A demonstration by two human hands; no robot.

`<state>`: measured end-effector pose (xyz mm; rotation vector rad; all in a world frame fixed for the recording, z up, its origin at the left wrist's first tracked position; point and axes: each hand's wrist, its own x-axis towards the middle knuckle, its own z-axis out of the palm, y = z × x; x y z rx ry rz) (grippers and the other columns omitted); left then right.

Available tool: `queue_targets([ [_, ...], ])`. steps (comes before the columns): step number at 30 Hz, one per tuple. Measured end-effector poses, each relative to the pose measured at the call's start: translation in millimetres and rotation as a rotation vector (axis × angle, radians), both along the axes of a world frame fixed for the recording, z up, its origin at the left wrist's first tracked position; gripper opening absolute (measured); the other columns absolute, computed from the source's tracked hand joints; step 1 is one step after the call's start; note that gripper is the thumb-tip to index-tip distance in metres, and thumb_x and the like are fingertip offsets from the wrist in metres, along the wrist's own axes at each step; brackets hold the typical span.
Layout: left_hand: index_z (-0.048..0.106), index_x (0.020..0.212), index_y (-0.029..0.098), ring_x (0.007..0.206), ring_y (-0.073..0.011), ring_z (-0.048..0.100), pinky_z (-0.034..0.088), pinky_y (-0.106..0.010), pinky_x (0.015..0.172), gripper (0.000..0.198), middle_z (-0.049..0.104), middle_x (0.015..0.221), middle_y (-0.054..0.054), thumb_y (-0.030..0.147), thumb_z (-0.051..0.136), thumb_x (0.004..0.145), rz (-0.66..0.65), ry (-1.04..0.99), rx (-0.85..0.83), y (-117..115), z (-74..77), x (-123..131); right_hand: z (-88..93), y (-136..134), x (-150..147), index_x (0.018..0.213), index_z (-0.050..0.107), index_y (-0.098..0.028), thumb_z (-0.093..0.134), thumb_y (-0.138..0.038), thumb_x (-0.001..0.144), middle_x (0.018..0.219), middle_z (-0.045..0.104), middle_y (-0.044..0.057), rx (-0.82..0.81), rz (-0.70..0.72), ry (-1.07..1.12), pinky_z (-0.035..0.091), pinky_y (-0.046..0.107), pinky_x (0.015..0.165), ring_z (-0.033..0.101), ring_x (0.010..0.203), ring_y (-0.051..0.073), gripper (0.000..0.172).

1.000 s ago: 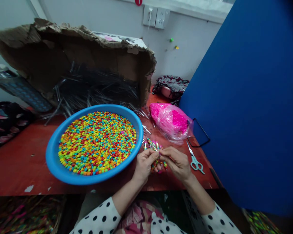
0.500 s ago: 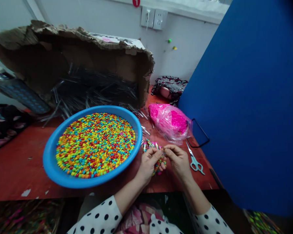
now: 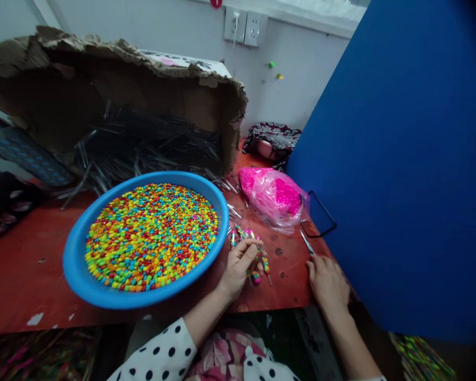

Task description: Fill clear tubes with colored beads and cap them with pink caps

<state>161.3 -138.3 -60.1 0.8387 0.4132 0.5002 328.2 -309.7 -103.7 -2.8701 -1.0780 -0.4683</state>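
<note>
My left hand (image 3: 238, 267) is closed in a pinch, thumb against forefinger. What lies between the fingertips is too small to make out. Under and beside those fingers is a small pile of clear tubes filled with coloured beads (image 3: 265, 264), partly hidden by the hand. My right hand (image 3: 328, 283) covers the handles of the scissors (image 3: 307, 243), fingers curled round them. Only the blades show, pointing away from me. To the left of my left hand stands a blue basin (image 3: 75, 286) holding many small multicoloured beads (image 3: 154, 238).
Behind the basin, a torn cardboard box (image 3: 238, 106) on its side holds many clear tubes (image 3: 154, 148). A clear bag of pink pieces (image 3: 273, 196) lies beyond my hands on the red table (image 3: 285, 286). A blue panel (image 3: 384, 185) and black wire stand (image 3: 321, 234) border the right.
My right hand has left the spot beside my left hand and moved right onto the scissors' handles. The left hand stays pinched over the pile. The view has shifted slightly.
</note>
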Motion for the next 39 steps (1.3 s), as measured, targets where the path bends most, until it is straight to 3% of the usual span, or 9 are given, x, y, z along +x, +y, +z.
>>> queue_targets([
  [6,0.067,0.097,0.016,0.066,-0.0124,0.057,0.046,-0.022,0.055,0.034,0.065,0.083,-0.006,0.04,0.067,0.073,-0.036,0.026,0.059,-2.7,-1.3,-7.2,-1.5,-15.3,0.7,0.108,0.06,-0.018,0.042,-0.024,0.09,0.106,0.065,0.008,-0.069,-0.063,-0.004,0.043,0.031,0.068,0.06,0.086,0.021,0.026],
  [11,0.066,0.098,0.017,0.063,-0.0123,0.056,0.042,-0.022,0.05,0.034,0.065,0.082,-0.006,0.042,0.065,0.074,-0.037,0.018,0.053,-6.9,-1.8,-9.7,9.3,-20.4,2.9,0.109,0.058,-0.019,0.042,-0.022,0.09,0.099,0.067,0.008,-0.212,-0.096,0.069,0.046,0.03,0.066,0.062,0.088,0.021,0.025],
  [17,0.061,0.1,0.016,0.063,-0.0123,0.058,0.042,-0.021,0.05,0.039,0.063,0.082,-0.005,0.046,0.062,0.076,-0.02,0.015,0.023,-10.4,0.8,-9.7,23.3,-20.4,1.7,0.103,0.06,-0.02,0.033,-0.016,0.09,0.093,0.068,0.011,-0.393,-0.183,0.141,0.042,0.029,0.048,0.066,0.059,0.021,0.031],
  [21,0.057,0.098,0.016,0.057,-0.01,0.056,0.039,-0.019,0.046,0.036,0.06,0.079,-0.003,0.047,0.058,0.079,-0.006,-0.032,-0.035,-11.8,-0.9,-7.4,20.0,-29.3,15.1,0.106,0.061,-0.017,0.038,-0.011,0.086,0.083,0.07,0.013,-0.363,0.073,0.091,0.041,0.027,0.047,0.065,0.055,0.021,0.031],
  [24,0.056,0.097,0.015,0.048,-0.0073,0.052,0.038,-0.019,0.045,0.036,0.059,0.071,0.0,0.046,0.057,0.08,-0.002,-0.067,-0.055,-12.5,-0.8,-7.2,13.2,-38.3,28.6,0.11,0.061,-0.022,0.045,-0.023,0.085,0.092,0.071,0.01,-0.151,0.153,0.179,0.046,0.029,0.05,0.065,0.058,0.02,0.03],
  [29,0.054,0.091,0.013,0.039,-0.0054,0.046,0.033,-0.018,0.042,0.034,0.057,0.061,0.001,0.046,0.055,0.081,-0.021,-0.041,-0.078,-13.7,3.7,-10.9,12.4,-33.4,20.3,0.114,0.059,-0.017,0.052,-0.041,0.081,0.084,0.07,0.006,0.388,0.229,0.833,0.053,0.031,0.06,0.065,0.065,0.019,0.041],
  [31,0.054,0.09,0.013,0.037,-0.0049,0.044,0.029,-0.018,0.04,0.035,0.056,0.059,0.002,0.047,0.054,0.081,-0.036,-0.032,-0.088,-13.9,5.2,-12.1,23.2,-23.6,6.8,0.115,0.056,-0.015,0.056,-0.04,0.079,0.079,0.068,0.004,0.485,0.305,0.993,0.053,0.031,0.063,0.065,0.065,0.018,0.044],
  [34,0.054,0.088,0.014,0.034,-0.0039,0.041,0.024,-0.017,0.037,0.035,0.053,0.055,0.003,0.048,0.054,0.08,-0.054,-0.023,-0.089,-13.6,5.8,-12.8,51.8,-5.3,-10.9,0.111,0.057,-0.017,0.062,-0.034,0.077,0.081,0.067,0.004,0.393,0.51,0.933,0.052,0.029,0.066,0.063,0.069,0.017,0.039],
  [39,0.051,0.077,0.015,0.033,-0.0028,0.038,0.023,-0.018,0.036,0.031,0.051,0.054,0.005,0.046,0.055,0.08,-0.084,-0.036,-0.033,-12.6,4.0,-13.8,94.3,18.4,-15.0,0.12,0.051,-0.019,0.06,-0.03,0.079,0.106,0.062,0.009,0.105,0.849,0.53,0.049,0.031,0.077,0.061,0.086,0.018,0.043],
])
